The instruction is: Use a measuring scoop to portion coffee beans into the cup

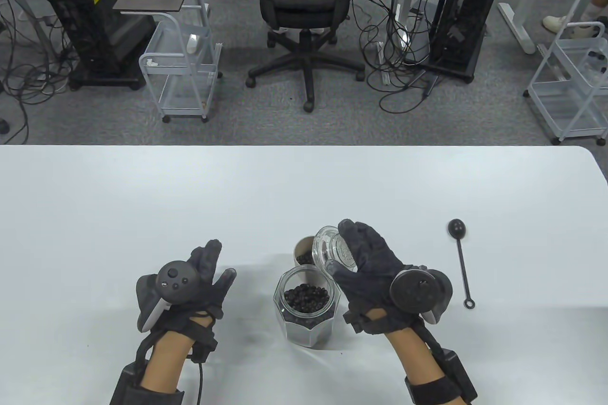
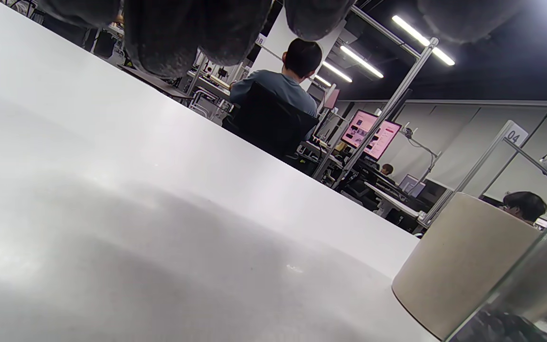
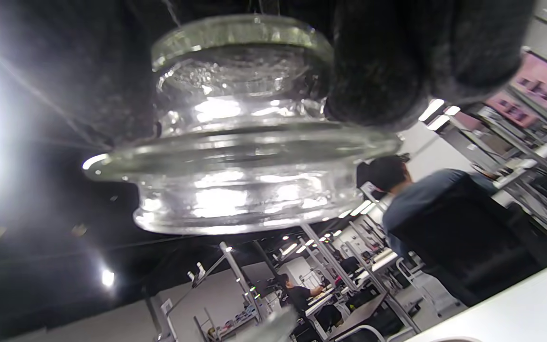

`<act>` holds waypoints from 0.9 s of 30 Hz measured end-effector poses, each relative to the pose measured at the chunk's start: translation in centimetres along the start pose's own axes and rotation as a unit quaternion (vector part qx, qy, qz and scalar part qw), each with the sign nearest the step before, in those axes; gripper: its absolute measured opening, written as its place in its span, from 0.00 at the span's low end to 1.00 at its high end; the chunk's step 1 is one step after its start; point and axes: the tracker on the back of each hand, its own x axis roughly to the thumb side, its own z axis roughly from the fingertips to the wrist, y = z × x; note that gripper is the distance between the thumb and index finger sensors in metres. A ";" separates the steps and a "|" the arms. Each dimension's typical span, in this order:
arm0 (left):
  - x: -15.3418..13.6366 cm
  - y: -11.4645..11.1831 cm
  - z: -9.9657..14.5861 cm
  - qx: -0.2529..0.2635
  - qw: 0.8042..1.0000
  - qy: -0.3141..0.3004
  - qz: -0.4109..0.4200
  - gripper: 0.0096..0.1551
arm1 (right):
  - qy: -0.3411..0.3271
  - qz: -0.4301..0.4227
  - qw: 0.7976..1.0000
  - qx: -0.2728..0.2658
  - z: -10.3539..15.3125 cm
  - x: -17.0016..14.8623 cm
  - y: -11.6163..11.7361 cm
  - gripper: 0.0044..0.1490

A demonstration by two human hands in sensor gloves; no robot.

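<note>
**Lid off, scoop not yet taken up**

Glass lid (image 3: 249, 128), nearest the right wrist camera, fills that view; the right hand (image 1: 375, 272) grasps it by the knob, gloved fingers (image 3: 378, 71) curled round the upper part, holding it in the air above and between the jar (image 1: 308, 312) and the cup (image 1: 304, 253). The jar stands open on the worktop (image 1: 304, 186), part filled with coffee beans (image 1: 306, 298). The cup stands just behind the jar, and dark beans show inside it. The measuring scoop (image 1: 461, 258) lies flat well to the right, bowl away from the person, ring end near, untouched. The left hand (image 1: 190, 286) is released, fingers spread and relaxed, to the left of the jar and holding nothing.

Step in hand, as judged: setting the lid aside. It is best put down flat on bare worktop to the right, short of the scoop, so that it neither rolls nor covers the handle; the right hand is then free to take the scoop, while the left may steady the jar.

Limits of the views: the lid hides part of the cup mouth from above, so its fill level cannot be read. The left wrist view cuts off the jar at the corner and shows only the cup's outer wall (image 2: 463, 266). Whether the left hand touches the worktop cannot be told.
</note>
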 end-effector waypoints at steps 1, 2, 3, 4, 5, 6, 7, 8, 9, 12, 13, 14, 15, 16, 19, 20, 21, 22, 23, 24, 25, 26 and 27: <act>0.0 0.0 0.0 0.001 1.000 0.000 0.000 0.49 | -0.012 0.011 1.000 0.005 0.1 0.5 0.1 0.47; 0.0 0.1 0.0 0.001 1.000 0.000 0.000 0.49 | -0.028 0.022 0.999 0.006 0.3 1.1 0.3 0.47; 0.0 0.1 0.0 0.001 1.000 0.000 0.001 0.49 | -0.036 0.029 0.999 0.007 0.4 1.5 0.4 0.47; 0.0 0.1 0.1 0.002 1.000 -0.001 0.001 0.49 | -0.054 0.045 0.997 0.010 0.5 2.2 0.6 0.46; 0.0 0.0 0.0 0.002 1.000 -0.001 0.000 0.49 | -0.067 0.054 0.996 0.013 0.6 2.6 0.7 0.46; 0.0 0.0 0.0 0.001 1.000 0.000 -0.001 0.49 | -0.086 0.074 0.993 0.016 0.7 3.3 0.9 0.45; 0.0 -0.1 0.0 -0.001 1.000 0.000 -0.001 0.49 | -0.102 0.094 0.990 0.019 0.9 4.0 1.1 0.45; 0.0 -0.1 0.0 -0.001 1.000 -0.001 -0.001 0.49 | -0.112 0.103 0.988 0.021 1.0 4.3 1.2 0.45; 0.1 -0.2 0.0 -0.003 1.000 -0.001 -0.002 0.49 | -0.124 0.111 0.986 0.024 1.1 4.8 1.4 0.45; 0.2 -0.2 0.0 -0.004 1.000 -0.003 -0.003 0.49 | -0.139 0.122 0.982 0.034 1.3 5.7 1.9 0.45; 0.2 -0.3 0.0 -0.004 1.000 -0.004 -0.003 0.49 | -0.144 0.125 0.981 0.035 1.4 5.9 2.0 0.45; 0.2 -0.3 0.0 -0.003 1.000 -0.004 -0.003 0.49 | -0.148 0.129 0.980 0.041 1.5 6.1 2.2 0.45; 0.2 -0.3 0.0 -0.004 1.000 -0.004 -0.003 0.49 | -0.152 0.134 0.978 0.049 1.6 6.2 2.4 0.46; 0.2 -0.3 0.0 -0.004 1.000 -0.004 -0.003 0.49 | -0.155 0.138 0.977 0.053 1.6 6.3 2.6 0.46; 0.2 -0.3 0.0 -0.004 1.000 -0.003 -0.001 0.49 | -0.154 0.139 0.976 0.069 1.7 6.3 3.0 0.46; 0.1 -0.2 0.0 -0.003 1.000 -0.003 -0.001 0.49 | -0.151 0.138 0.976 0.075 1.7 6.3 3.1 0.46; 0.1 -0.2 0.0 -0.003 1.000 -0.002 -0.001 0.49 | -0.150 0.138 0.976 0.077 1.7 6.3 3.2 0.46; 0.1 -0.2 0.0 -0.003 1.000 -0.002 0.000 0.49 | -0.148 0.138 0.976 0.080 1.7 6.2 3.3 0.46; 0.1 -0.2 0.0 -0.003 1.000 -0.002 0.000 0.49 | -0.145 0.140 0.976 0.081 1.7 6.2 3.3 0.46; 0.1 -0.2 0.0 -0.003 1.000 -0.003 0.000 0.49 | -0.146 0.142 0.976 0.081 1.7 6.1 3.3 0.46; 0.1 -0.2 0.0 -0.003 1.000 -0.003 0.000 0.49 | -0.145 0.144 0.975 0.082 1.7 6.1 3.3 0.46; 0.1 -0.2 0.0 -0.004 1.000 -0.003 0.000 0.49 | -0.143 0.145 0.975 0.083 1.6 6.1 3.3 0.46; 0.1 -0.3 0.0 -0.004 1.000 -0.003 0.000 0.49 | -0.139 0.146 0.976 0.087 1.6 6.1 3.3 0.46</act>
